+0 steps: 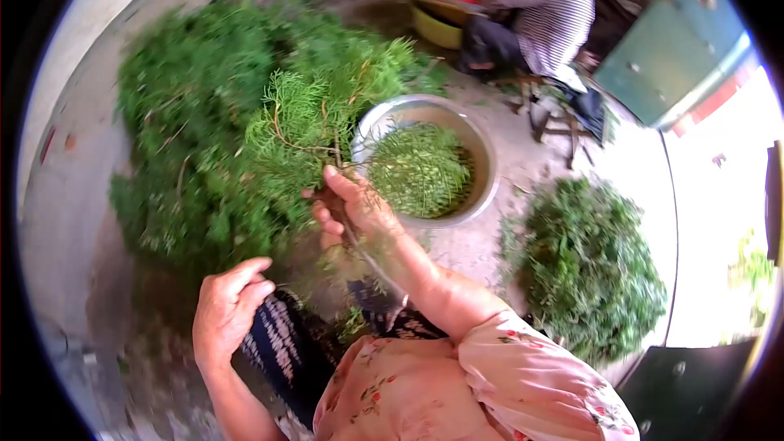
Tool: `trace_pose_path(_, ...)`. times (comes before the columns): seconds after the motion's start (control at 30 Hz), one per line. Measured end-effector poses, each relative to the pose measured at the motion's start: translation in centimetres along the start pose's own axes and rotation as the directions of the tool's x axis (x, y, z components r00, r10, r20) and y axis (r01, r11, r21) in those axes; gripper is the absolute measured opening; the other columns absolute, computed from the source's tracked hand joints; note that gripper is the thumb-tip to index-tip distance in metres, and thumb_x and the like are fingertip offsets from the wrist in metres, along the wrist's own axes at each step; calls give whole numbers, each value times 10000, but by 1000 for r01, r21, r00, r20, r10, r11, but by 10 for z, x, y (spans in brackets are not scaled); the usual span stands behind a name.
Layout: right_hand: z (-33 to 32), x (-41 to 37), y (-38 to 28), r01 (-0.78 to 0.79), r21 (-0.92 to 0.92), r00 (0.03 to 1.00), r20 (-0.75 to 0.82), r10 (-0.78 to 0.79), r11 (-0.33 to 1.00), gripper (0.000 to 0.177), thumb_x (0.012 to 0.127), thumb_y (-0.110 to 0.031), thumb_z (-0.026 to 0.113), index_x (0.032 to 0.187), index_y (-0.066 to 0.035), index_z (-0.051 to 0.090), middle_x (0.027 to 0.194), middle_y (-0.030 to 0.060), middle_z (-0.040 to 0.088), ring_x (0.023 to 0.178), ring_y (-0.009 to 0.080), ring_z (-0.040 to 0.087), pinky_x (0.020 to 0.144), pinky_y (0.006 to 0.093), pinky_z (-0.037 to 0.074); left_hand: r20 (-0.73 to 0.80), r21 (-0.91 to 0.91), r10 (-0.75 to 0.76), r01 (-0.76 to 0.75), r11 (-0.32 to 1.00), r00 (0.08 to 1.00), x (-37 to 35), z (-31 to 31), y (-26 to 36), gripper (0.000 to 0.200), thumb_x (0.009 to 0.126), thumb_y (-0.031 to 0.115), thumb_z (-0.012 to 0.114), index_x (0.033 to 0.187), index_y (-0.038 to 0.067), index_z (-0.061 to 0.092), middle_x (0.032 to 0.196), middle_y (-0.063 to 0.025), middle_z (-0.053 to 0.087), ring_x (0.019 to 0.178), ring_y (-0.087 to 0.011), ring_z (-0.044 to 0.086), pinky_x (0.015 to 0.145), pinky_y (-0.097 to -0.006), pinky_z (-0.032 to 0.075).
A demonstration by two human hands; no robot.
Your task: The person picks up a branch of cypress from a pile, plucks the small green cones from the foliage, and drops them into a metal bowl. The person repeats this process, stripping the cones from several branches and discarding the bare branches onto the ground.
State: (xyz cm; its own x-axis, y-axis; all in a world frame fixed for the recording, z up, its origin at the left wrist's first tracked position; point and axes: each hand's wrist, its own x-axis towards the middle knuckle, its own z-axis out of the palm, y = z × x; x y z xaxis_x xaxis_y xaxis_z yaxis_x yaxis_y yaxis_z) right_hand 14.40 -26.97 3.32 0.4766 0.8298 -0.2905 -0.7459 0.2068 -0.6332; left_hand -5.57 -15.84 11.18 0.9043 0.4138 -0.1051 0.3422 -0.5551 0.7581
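Note:
My right hand (351, 200) is closed round the brown stem of a leafy green branch (306, 126), whose feathery sprigs spread above the fingers and whose cut end hangs down toward my lap. To the left and lower, my left hand (233, 302) is raised with thumb and fingertips pressed together; anything between them is too small to make out. Just right of the branch stands a metal basin (482, 143), with picked green sprigs (420, 167) inside. A large heap of green branches (196, 114) lies at the left, beyond my left hand.
A smaller pile of greenery (592, 269) lies on the floor at the right. Another person (551, 16) in a striped top sits at the top beside a yellow tub (437, 28). Small wooden stools (563, 126) and a green cabinet (674, 41) stand at the upper right.

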Motion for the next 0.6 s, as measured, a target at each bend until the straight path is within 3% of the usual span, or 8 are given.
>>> trace_pose_path(0.07,-20,-10,-23,-40,123,999,34,36,992,243,924,-292,502,929,-58,435,829,120,586,508,117,484,373,226,369,59,-283,-165,175,943,984,9,21,-49,260,785,66,591,1021,-42,606,761,-123,642,594,-144,606,542,-265,494)
trace_pose_path(0.17,-43,-34,-51,162,132,948,-295,-117,978,188,938,-239,468,968,-58,422,860,113,574,537,107,475,390,205,368,225,-579,-306,379,722,925,13,43,-79,302,815,69,591,1084,-63,556,803,-146,636,578,-174,600,533,-265,520)
trace_pose_path(0.27,-128,-58,-72,122,57,829,-555,-70,991,174,934,-231,472,920,-66,418,766,84,531,516,116,459,387,213,372,203,-688,-330,374,622,922,8,57,-103,283,838,102,584,1079,-44,552,831,-157,627,625,-188,609,527,-299,526)
trace_pose_path(0.3,-197,-68,-73,127,-25,869,-478,-123,992,210,925,-260,489,932,-57,434,765,81,526,516,117,458,384,221,361,195,-712,-324,361,603,926,8,55,-98,296,844,116,586,1092,-37,542,848,-151,623,647,-187,607,537,-309,529)
trace_pose_path(0.4,-267,-158,-126,121,-424,523,-742,-420,898,246,857,-310,561,806,-74,513,649,48,537,469,125,460,372,231,338,165,-772,-299,312,554,940,5,51,-101,301,848,119,583,1100,-36,532,848,-148,622,646,-185,605,531,-308,528)
trace_pose_path(0.47,-349,-229,-164,211,-472,336,-787,-517,856,311,821,-369,592,837,-65,527,660,46,549,481,152,492,375,252,353,165,-792,-321,319,521,933,1,48,-101,280,880,104,538,1113,-50,524,864,-154,623,664,-178,601,538,-294,520)
trace_pose_path(0.5,-354,-247,-178,556,-367,84,-868,-490,746,313,831,-334,591,947,-52,520,743,90,573,565,171,535,420,276,408,147,-804,-320,302,512,936,-1,47,-102,282,878,106,538,1113,-50,524,864,-154,625,664,-177,602,539,-294,518)
trace_pose_path(0.6,-402,-300,-205,661,-424,-112,-871,-478,619,262,835,-289,574,924,-50,513,753,87,562,598,183,536,469,298,427,76,-853,-295,216,475,952,-11,44,-108,284,874,113,543,1110,-46,529,859,-147,629,658,-174,609,548,-287,511)
